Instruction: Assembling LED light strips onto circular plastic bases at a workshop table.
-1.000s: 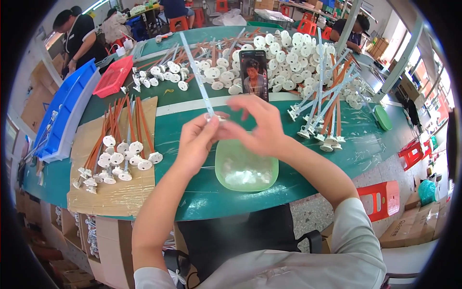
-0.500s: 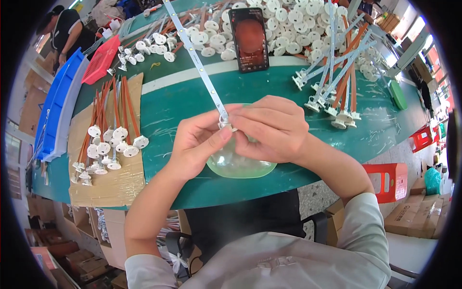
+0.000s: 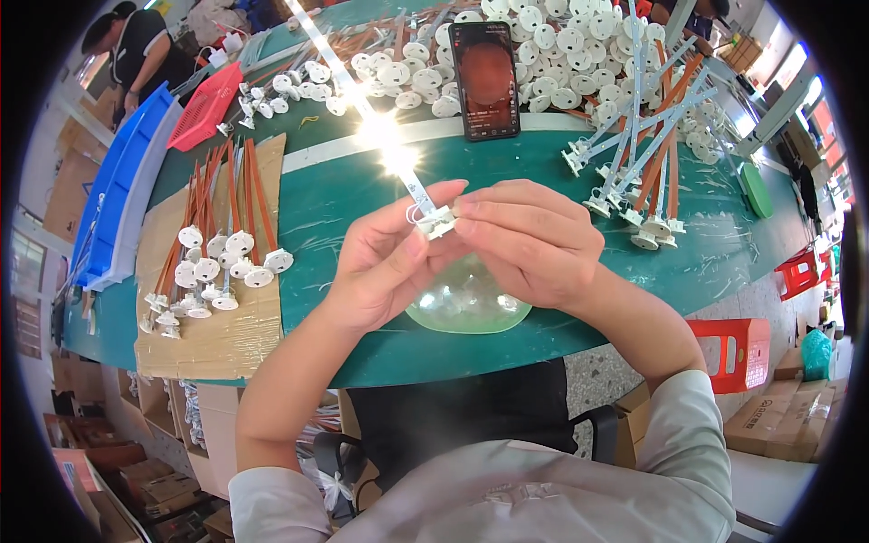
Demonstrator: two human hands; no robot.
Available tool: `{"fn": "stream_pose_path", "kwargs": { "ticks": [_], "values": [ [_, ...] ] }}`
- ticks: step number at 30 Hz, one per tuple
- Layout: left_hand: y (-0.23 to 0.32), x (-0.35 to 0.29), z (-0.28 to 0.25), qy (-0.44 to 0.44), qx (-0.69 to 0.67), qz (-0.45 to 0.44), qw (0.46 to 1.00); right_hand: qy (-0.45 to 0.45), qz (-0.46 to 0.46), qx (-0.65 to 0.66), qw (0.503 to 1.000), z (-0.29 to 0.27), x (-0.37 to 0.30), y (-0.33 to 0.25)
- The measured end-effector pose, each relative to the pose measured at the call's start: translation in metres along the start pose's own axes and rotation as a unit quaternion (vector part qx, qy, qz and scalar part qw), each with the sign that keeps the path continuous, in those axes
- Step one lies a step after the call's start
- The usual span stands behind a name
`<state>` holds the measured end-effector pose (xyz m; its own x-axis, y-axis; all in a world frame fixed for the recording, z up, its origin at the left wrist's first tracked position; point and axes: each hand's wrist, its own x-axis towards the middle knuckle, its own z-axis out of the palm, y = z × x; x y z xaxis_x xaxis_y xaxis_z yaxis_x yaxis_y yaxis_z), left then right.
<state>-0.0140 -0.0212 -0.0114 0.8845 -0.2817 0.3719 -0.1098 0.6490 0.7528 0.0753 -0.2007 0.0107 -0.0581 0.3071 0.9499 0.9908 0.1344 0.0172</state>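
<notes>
An LED strip (image 3: 419,192) slants up and away from my hands, its lights glowing brightly. At its lower end is a small white plastic base (image 3: 437,223) with a thin wire looped beside it. My left hand (image 3: 376,267) is closed around the base from the left, thumb in front. From the other side, the fingers of my right hand (image 3: 539,240) pinch the right edge of that same base. Below both hands sits a translucent light-green bowl (image 3: 471,312), partly covered by them; its contents cannot be made out.
Bundled strips with white bases lie on cardboard (image 3: 213,348) at left and in a pile (image 3: 647,181) at right. A phone (image 3: 486,90) stands before a heap of white discs (image 3: 566,41). Blue (image 3: 122,185) and red trays (image 3: 204,109) line the left; other people stand beyond.
The LED strip has gone from dark to lit. The white base has turned and shows more of itself, and my right fingers have shifted to its right edge.
</notes>
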Motion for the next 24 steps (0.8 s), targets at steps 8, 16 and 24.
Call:
{"fn": "stream_pose_path", "kwargs": {
  "ticks": [8,16,24],
  "values": [
    [-0.005,0.002,0.003,0.015,0.002,-0.011,1.000,0.006,0.056,0.036,0.998,-0.001,-0.002,0.000],
    [-0.009,0.005,-0.001,0.034,0.012,-0.025,0.999,0.007,0.150,0.089,0.985,0.000,-0.006,0.004],
    [-0.001,0.004,-0.019,0.053,0.092,-0.016,0.994,-0.006,0.130,0.033,0.991,0.006,-0.008,0.009]
  ]
}}
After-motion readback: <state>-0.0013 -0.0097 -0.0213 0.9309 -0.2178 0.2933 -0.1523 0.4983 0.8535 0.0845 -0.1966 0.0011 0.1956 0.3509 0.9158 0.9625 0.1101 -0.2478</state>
